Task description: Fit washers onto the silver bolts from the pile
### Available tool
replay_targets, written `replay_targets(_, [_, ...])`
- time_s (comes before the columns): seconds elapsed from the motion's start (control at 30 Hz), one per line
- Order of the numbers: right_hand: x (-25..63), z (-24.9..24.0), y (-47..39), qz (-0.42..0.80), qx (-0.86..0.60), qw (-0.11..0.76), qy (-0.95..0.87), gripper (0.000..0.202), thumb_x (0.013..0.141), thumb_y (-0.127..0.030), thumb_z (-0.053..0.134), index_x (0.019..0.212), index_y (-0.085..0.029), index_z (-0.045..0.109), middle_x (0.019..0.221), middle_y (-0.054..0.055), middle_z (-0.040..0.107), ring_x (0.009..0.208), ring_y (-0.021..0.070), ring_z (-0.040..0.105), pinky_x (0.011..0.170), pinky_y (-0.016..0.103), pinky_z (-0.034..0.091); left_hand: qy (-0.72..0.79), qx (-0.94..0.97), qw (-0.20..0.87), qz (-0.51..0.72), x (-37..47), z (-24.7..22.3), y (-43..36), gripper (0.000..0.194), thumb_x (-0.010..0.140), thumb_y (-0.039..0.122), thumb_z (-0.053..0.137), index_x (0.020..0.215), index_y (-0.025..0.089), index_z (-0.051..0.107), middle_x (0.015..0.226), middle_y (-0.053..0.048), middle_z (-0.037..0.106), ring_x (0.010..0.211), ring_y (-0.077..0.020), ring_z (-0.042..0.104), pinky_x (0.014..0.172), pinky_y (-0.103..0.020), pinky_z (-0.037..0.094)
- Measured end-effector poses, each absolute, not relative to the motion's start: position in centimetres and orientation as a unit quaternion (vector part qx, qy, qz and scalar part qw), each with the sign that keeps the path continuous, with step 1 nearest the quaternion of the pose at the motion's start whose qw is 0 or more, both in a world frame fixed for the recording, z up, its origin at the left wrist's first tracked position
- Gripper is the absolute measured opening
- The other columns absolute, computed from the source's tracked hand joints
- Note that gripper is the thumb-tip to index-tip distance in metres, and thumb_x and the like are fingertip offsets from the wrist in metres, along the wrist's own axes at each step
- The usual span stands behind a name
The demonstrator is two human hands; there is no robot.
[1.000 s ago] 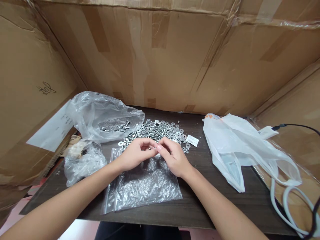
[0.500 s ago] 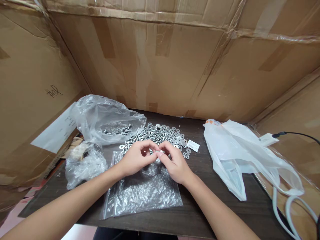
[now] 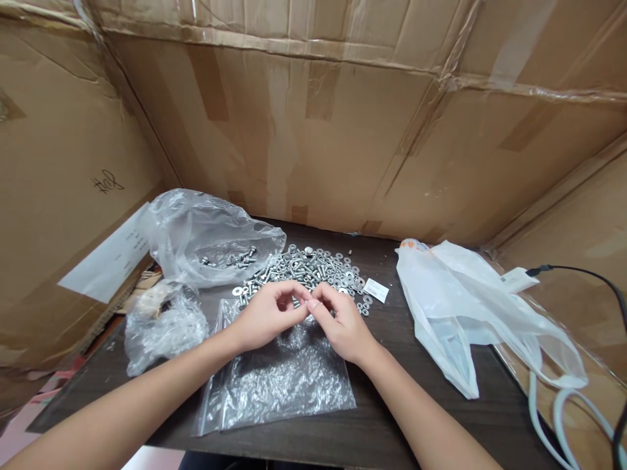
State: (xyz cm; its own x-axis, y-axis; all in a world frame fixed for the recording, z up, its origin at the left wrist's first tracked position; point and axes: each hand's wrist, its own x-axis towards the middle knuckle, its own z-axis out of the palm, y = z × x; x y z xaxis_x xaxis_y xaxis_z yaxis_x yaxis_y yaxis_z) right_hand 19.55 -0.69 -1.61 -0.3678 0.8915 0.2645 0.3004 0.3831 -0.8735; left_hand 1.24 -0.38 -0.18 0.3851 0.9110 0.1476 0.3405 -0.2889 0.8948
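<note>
My left hand (image 3: 274, 312) and my right hand (image 3: 341, 321) meet fingertip to fingertip at the near edge of a pile of loose bolts and flat washers (image 3: 318, 266). Both are closed in a pinch, thumbs and forefingers pressed together. Whatever small piece they pinch is hidden by the fingers. Beneath the hands lies a clear zip bag (image 3: 289, 385), flat on the dark table (image 3: 392, 398). Several washers lie spread along the right side of the pile.
A large clear plastic bag (image 3: 196, 222) with bolts inside lies at back left, a crumpled clear bag (image 3: 166, 329) nearer. Right of the pile are a small white label (image 3: 376, 290) and a white plastic bag (image 3: 441, 307). Cardboard walls (image 3: 294, 150) enclose the table; a cable (image 3: 582, 269) hangs right.
The fingertips have closed over the small shiny metal bit that showed between them. Both hands stay in nearly the same place; the whole view has shifted slightly.
</note>
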Motion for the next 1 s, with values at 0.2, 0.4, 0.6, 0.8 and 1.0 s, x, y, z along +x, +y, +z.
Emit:
replay_targets(0.2, [19.44, -2.09, -0.56, 0.387, -0.435, 0.385, -0.716, 0.055, 0.104, -0.048, 0.034, 0.059, -0.019, 0.045, 0.055, -0.001, 0.041, 0.053, 0.0129, 0.038, 0.054, 0.028, 0.027, 0.386, 0.817, 0.199, 0.38, 1.1, -0.71, -0.94, 0.012, 0.088, 0.023, 0.06, 0.094, 0.017, 0.07, 0.071, 0.001, 0.06, 0.06, -0.012, 0.05, 0.061, -0.026, 0.04])
replay_targets(0.4, [19.61, -1.23, -0.64, 0.379, -0.414, 0.392, -0.729, 0.023, 0.095, -0.034, 0.05, 0.077, -0.019, 0.054, 0.065, -0.002, 0.048, 0.059, 0.0138, 0.043, 0.057, 0.026, 0.032, 0.448, 0.743, 0.339, 0.364, 1.21, -0.32, -0.49, 0.015, 0.087, 0.03, 0.063, 0.09, 0.017, 0.071, 0.059, 0.004, 0.055, 0.052, -0.0112, 0.046, 0.052, -0.023, 0.036])
replay_targets(0.6, [19.55, -1.68, -0.58, 0.36, -0.425, 0.391, -0.733, 0.011, 0.089, -0.029, 0.053, 0.084, -0.019, 0.054, 0.065, -0.003, 0.048, 0.057, 0.0135, 0.043, 0.056, 0.026, 0.032, 0.46, 0.741, 0.333, 0.358, 1.34, -0.59, -0.5, 0.017, 0.087, 0.031, 0.064, 0.094, 0.017, 0.07, 0.064, 0.002, 0.061, 0.053, -0.0117, 0.048, 0.052, -0.024, 0.037])
replay_targets(0.8, [19.55, -1.93, -0.5, 0.349, -0.421, 0.382, -0.745, 0.028, 0.098, -0.032, 0.044, 0.074, -0.019, 0.05, 0.064, -0.003, 0.046, 0.058, 0.0131, 0.043, 0.057, 0.026, 0.031, 0.407, 0.797, 0.242, 0.375, 0.93, -0.69, -0.72, 0.011, 0.09, 0.022, 0.06, 0.095, 0.019, 0.069, 0.078, 0.001, 0.066, 0.058, -0.0107, 0.051, 0.06, -0.025, 0.042])
replay_targets(1.0, [19.63, -1.98, -0.4, 0.36, -0.428, 0.365, -0.744, 0.05, 0.104, -0.042, 0.038, 0.06, -0.019, 0.04, 0.055, -0.003, 0.033, 0.052, 0.0116, 0.034, 0.054, 0.028, 0.023, 0.391, 0.808, 0.241, 0.369, 0.88, -0.61, -0.77, 0.008, 0.088, 0.02, 0.063, 0.092, 0.02, 0.07, 0.079, 0.002, 0.067, 0.06, -0.0108, 0.052, 0.06, -0.024, 0.042])
